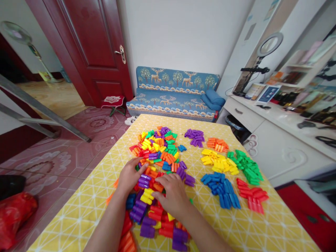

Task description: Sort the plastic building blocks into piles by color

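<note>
A mixed pile of plastic building pieces (147, 194), shaped like joined tubes in purple, yellow, red, orange and blue, spreads before me. My left hand (130, 176) rests at the pile's left side, thumb and forefinger apart, touching pieces; its other fingers are partly hidden. Over the right side lies my right hand (172, 191), fingers spread and nothing visibly gripped. Between the two hands are a purple piece (144, 181) and a yellow piece (147, 196). Beyond them, the mixed pile continues with yellow pieces (151, 144) and green pieces (172, 148).
Single-colour groups lie to the right: purple pieces (194, 137), orange pieces (217, 144), yellow pieces (219, 161), green pieces (246, 166), blue pieces (222, 189) and red pieces (253, 195). A patterned yellow cloth (86, 210) covers the table. Behind stands a blue sofa (173, 96); a white dresser (275, 129) flanks the right.
</note>
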Available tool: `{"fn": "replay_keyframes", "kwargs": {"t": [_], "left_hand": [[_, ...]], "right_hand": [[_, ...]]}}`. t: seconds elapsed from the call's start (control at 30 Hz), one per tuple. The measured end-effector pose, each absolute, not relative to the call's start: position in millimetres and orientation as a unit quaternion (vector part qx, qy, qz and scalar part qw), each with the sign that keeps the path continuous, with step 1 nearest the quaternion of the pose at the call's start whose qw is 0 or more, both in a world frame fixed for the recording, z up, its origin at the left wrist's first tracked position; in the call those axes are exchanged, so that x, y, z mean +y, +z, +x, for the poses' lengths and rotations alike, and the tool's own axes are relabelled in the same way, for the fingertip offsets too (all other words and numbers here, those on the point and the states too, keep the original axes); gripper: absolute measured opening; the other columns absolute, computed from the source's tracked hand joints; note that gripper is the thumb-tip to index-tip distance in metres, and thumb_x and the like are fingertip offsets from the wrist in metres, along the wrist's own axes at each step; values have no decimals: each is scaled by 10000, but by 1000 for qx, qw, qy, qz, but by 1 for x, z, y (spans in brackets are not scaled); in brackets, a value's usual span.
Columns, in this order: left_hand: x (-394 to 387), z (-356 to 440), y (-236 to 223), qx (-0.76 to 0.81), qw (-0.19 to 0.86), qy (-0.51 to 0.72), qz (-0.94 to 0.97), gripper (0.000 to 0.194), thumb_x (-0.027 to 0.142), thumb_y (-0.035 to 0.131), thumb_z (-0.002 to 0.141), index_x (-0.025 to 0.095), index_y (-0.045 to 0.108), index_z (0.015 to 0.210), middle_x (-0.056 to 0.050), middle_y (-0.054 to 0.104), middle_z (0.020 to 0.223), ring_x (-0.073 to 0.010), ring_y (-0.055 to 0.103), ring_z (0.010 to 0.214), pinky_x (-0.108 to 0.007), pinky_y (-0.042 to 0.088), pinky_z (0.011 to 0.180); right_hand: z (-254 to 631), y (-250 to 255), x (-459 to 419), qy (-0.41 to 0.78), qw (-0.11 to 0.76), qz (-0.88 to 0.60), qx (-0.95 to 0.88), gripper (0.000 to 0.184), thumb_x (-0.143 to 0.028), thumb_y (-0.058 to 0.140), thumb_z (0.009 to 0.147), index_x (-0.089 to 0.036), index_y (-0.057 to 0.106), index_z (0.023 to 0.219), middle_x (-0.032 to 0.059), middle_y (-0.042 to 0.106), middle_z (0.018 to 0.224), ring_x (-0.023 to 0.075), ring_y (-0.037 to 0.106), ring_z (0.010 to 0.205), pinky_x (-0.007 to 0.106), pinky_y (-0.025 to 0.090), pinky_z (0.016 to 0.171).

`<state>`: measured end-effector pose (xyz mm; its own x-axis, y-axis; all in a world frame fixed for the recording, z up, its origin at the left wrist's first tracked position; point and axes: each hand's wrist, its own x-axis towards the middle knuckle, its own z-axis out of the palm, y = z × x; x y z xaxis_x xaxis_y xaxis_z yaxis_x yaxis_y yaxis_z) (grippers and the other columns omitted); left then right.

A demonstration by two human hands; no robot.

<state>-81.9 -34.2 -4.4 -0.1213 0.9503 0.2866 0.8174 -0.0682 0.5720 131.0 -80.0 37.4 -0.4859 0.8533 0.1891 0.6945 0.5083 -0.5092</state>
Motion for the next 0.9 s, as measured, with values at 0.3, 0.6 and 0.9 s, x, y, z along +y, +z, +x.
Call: {"fn": "replay_keyframes", "kwargs": {"t": [0.3, 0.6, 0.9], "left_hand": [[-34, -82, -5, 684, 107, 313, 650, 496, 558, 502, 846, 186, 653, 1137, -88, 663, 1194, -243, 601, 1112, -350, 457, 967], [-33, -83, -6, 679, 109, 319, 653, 487, 553, 510, 843, 204, 652, 1152, -79, 663, 1187, -241, 598, 1114, -358, 450, 983], [-34, -81, -3, 681, 105, 317, 651, 467, 530, 496, 857, 203, 655, 1150, -76, 658, 1191, -240, 598, 1111, -350, 460, 968]], "right_hand": [[135, 36, -77, 246, 311, -505, -767, 127, -200, 628, 833, -224, 693, 940, 19, 708, 956, 187, 612, 940, 320, 401, 872], [131, 27, -88, 386, 365, -478, -699, 130, -198, 609, 824, -211, 684, 930, -2, 720, 838, 153, 653, 773, 255, 469, 728], [134, 33, -62, 161, 263, -500, -810, 184, -165, 634, 824, -233, 676, 989, 26, 676, 1047, 221, 539, 1031, 362, 365, 908]]}}
